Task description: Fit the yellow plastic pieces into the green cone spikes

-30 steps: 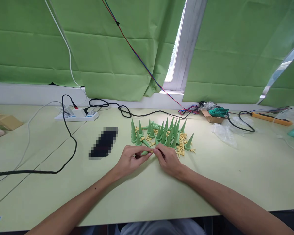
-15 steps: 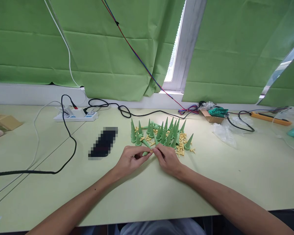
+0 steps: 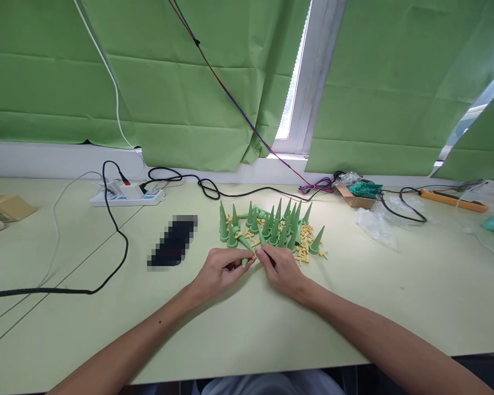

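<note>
Bare tabletop [image 3: 255, 334] below both hands [image 3: 247, 269].

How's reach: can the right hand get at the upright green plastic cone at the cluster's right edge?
Likely yes. The right hand is close by, and only small yellow plastic pieces and bare pale tabletop seem to lie between it and the cone.

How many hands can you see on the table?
2. The left hand is in front of the green cones, pinching a small yellow piece. The right hand is just beside it, fingertips close to that piece. I see no others.
</note>
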Motion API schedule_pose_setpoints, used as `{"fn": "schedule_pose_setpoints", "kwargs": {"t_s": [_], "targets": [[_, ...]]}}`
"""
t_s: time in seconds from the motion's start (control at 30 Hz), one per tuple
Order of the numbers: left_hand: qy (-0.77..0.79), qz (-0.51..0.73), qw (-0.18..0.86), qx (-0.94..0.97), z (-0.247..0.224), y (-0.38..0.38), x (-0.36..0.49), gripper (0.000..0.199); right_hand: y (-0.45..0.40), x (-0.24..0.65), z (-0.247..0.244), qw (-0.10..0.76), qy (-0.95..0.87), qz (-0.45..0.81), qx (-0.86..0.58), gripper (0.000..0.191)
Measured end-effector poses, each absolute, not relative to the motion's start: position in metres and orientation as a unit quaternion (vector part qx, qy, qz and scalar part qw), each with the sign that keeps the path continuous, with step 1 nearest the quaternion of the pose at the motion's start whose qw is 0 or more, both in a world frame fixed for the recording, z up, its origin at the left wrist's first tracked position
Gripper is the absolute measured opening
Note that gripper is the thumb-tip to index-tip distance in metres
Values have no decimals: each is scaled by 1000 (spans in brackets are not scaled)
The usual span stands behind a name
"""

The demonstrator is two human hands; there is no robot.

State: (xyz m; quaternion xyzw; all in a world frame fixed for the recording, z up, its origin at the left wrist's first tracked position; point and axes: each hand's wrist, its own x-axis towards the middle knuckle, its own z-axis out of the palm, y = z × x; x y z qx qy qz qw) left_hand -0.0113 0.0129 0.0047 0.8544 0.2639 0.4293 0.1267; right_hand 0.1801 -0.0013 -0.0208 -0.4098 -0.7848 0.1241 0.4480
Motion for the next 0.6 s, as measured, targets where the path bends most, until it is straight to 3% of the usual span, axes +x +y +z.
{"fn": "schedule_pose_setpoints", "kwargs": {"t_s": [0.3, 0.6], "targets": [[438, 429, 151, 776, 12, 18, -13, 19, 1, 181, -21, 471, -751, 103, -451, 40], [541, 331, 197, 748, 13, 28, -21, 22, -1, 180, -23, 458, -765, 101, -441, 41]]}}
